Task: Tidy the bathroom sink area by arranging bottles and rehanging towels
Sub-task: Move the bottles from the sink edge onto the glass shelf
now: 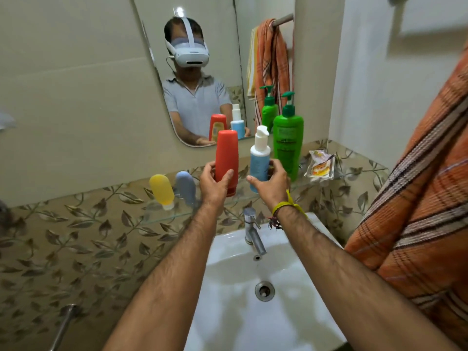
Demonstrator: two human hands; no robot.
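Note:
My left hand point(215, 182) grips a red bottle point(227, 153) that stands cap-down on the glass shelf point(162, 216). Beside it, my right hand point(272, 183) wraps around a blue bottle with a white pump top point(260, 154). A tall green pump bottle point(288, 140) stands just to the right of them. To the left on the shelf sit a small yellow bottle point(162, 187) and a small grey-blue bottle point(186, 186). An orange striped towel point(417, 211) hangs at the right edge.
A white sink point(228, 300) with a chrome tap point(253, 231) lies below the shelf. A soap dish with a wrapped soap point(320, 165) sits at the shelf's right end. The mirror point(215, 59) reflects a person, the bottles and towels on a rail.

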